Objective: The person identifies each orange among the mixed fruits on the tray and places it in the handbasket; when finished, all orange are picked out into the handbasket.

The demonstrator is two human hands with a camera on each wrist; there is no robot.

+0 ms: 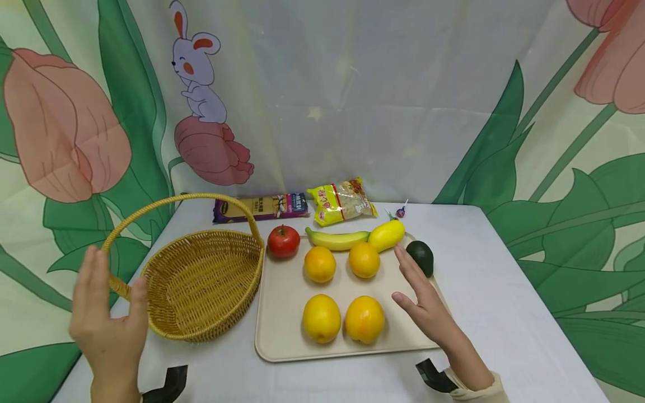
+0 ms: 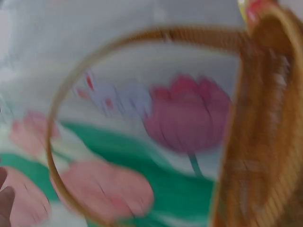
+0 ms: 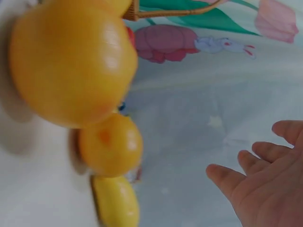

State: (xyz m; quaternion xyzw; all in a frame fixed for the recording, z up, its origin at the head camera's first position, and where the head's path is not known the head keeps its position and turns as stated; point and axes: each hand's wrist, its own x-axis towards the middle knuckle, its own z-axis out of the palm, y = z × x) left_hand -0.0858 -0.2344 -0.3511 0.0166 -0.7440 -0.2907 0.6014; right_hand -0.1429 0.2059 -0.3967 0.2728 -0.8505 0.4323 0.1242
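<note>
My left hand [image 1: 108,324] is raised with straight fingers at the left side of the wicker basket [image 1: 201,285], overlapping the lower end of its arched handle in the head view. Nothing lies in the basket. Over the right side of the beige tray [image 1: 282,350] my right hand [image 1: 425,308] is held up, fingers extended and holding nothing. On the tray are several round orange-yellow fruits [image 1: 365,319], a banana [image 1: 337,240] and a yellow mango-like fruit [image 1: 387,235]. An avocado-like dark green fruit [image 1: 420,257] sits just beyond the right fingertips. In the right wrist view, the hand [image 3: 270,184] shows spread fingers.
A red tomato [image 1: 283,242] sits at the tray's back left corner, beside the basket. Along the back lie a purple snack pack [image 1: 262,207], a yellow snack bag [image 1: 342,201] and a small wrapped lollipop [image 1: 401,212]. A printed curtain [image 1: 353,101] hangs behind the white table.
</note>
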